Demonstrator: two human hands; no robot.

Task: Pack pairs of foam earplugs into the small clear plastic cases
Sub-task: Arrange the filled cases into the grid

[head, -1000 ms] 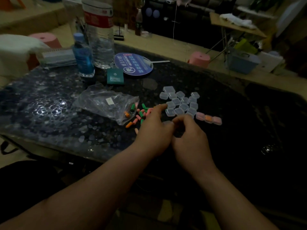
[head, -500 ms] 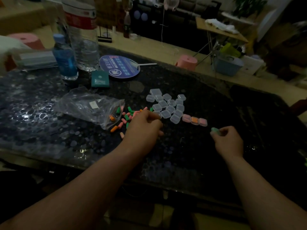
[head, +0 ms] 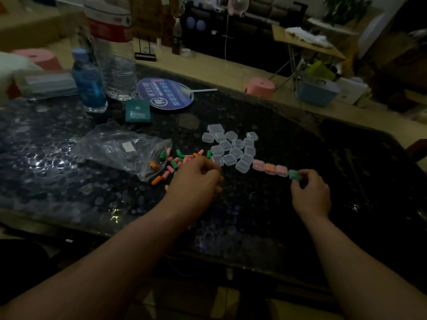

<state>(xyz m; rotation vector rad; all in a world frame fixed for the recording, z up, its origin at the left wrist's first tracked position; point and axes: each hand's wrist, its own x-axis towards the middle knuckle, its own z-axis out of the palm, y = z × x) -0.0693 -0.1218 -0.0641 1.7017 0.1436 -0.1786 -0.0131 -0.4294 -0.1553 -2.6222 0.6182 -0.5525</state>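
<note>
Since half a second ago: right hand [head: 310, 195] carried green-filled case [head: 294, 175] up to end of filled row, now touching or just beside last pink case; left hand [head: 196, 181] much where it was, at edge of loose earplugs.

Head view: dark patterned table [head: 254, 204], dim light. Right fingers [head: 300, 179] pinching green-filled case, thumb and forefinger closed on it. Filled row [head: 270, 167] running pink, orange, pink toward right hand. Cluster of empty clear cases [head: 231, 146] just left of that row, touching one another. Left hand knuckles up, fingers curled in over table beside loose earplugs [head: 178, 161]; cannot tell whether anything held inside. Earplugs green, pink, orange, scattered at mouth of crumpled clear bag [head: 122, 148], a few still inside bag. Behind bag: small teal packet [head: 138, 111], round blue hand fan [head: 165, 93] with white handle, small blue bottle [head: 89, 86], large clear water bottle [head: 111, 49] with red label. Pink stool [head: 260, 87] beyond far table edge, blue bin [head: 317, 91] further right on floor. Both forearms bare, reaching in from bottom.
</note>
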